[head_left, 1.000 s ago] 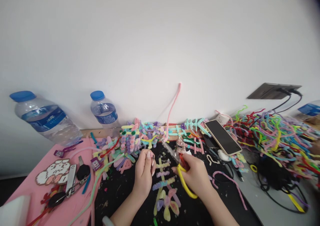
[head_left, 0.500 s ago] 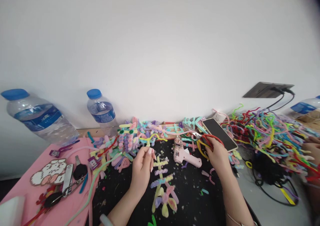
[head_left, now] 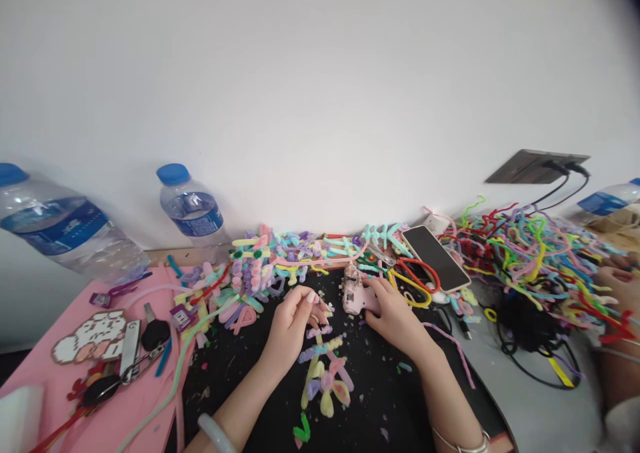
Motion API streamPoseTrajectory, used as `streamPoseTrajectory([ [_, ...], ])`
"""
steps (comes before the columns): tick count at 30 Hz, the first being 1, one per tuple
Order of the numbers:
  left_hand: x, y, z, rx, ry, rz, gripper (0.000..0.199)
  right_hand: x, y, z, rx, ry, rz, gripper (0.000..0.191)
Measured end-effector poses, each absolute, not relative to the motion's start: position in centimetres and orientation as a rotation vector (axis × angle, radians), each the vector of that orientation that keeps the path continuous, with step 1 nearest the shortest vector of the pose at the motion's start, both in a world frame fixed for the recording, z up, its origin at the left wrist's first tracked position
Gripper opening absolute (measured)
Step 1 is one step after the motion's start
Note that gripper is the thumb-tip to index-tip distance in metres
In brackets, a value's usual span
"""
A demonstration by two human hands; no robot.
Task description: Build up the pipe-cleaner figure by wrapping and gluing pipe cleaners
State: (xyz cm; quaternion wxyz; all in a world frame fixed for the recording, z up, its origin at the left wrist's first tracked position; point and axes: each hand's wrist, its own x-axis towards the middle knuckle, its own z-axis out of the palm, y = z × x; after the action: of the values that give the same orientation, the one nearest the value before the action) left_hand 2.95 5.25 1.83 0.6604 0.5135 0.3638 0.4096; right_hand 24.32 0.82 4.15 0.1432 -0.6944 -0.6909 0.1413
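Observation:
Over the black mat, my left hand [head_left: 296, 316] is closed with fingertips pinched; what lies between them is too small to make out. Just below it lies a pastel pipe-cleaner piece [head_left: 327, 383] with crossbars and a flower at its lower end. My right hand [head_left: 393, 313] has its fingers wrapped round the handle of a pink glue gun [head_left: 354, 296], whose nozzle points toward the wall. Scissors with red and yellow handles [head_left: 414, 283] rest behind my right hand, beside a phone [head_left: 437, 258].
Finished pipe-cleaner pieces [head_left: 255, 266] line the wall. Two water bottles [head_left: 193, 213] stand at left, near keys [head_left: 155, 335] on a pink sheet [head_left: 45, 396]. A pipe-cleaner heap [head_left: 530, 253], black cable [head_left: 530, 336] and another person's hand [head_left: 617, 283] are at right.
My right hand has let go of the scissors and moved left and down onto the glue gun. The scissors now lie on the table. My left hand has shifted slightly right.

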Motion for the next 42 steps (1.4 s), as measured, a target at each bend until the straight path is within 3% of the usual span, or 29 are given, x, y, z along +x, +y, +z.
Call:
streamPoseTrajectory([
  [5, 2.9, 5.4, 1.7, 1.187, 0.828, 0.896, 0.025, 24.9, 0.6, 5.4, -2.094, -1.907, 0.476, 0.037],
  [10, 2.0, 5.8, 2.5, 1.263, 0.720, 0.686, 0.027, 28.1, -1.4, 7.4, -2.047, -1.792, 0.871, 0.008],
  [16, 0.8, 6.0, 3.1, 1.306, 0.580, 0.165, 0.028, 29.7, -2.5, 6.9, -1.957, -1.612, 1.167, 0.012],
  [28, 0.9, 6.0, 3.1, 1.151, 0.448, -0.063, 0.026, 30.1, -2.5, 6.0, -1.942, -1.509, 1.154, 0.026],
  [33, 0.6, 6.4, 2.6, 1.074, 0.447, 0.093, 0.027, 30.5, -2.8, 5.7, -1.913, -1.501, 1.191, 0.023],
  [38, -0.2, 7.7, 2.6, 1.113, 0.685, 0.713, 0.024, 30.6, -3.4, 6.4, -1.838, -1.553, 1.164, 0.025],
  [42, -0.5, 7.9, 2.8, 1.404, 0.952, 0.976, 0.022, 29.7, -3.3, 6.8, -1.764, -1.731, 1.325, 0.027],
])
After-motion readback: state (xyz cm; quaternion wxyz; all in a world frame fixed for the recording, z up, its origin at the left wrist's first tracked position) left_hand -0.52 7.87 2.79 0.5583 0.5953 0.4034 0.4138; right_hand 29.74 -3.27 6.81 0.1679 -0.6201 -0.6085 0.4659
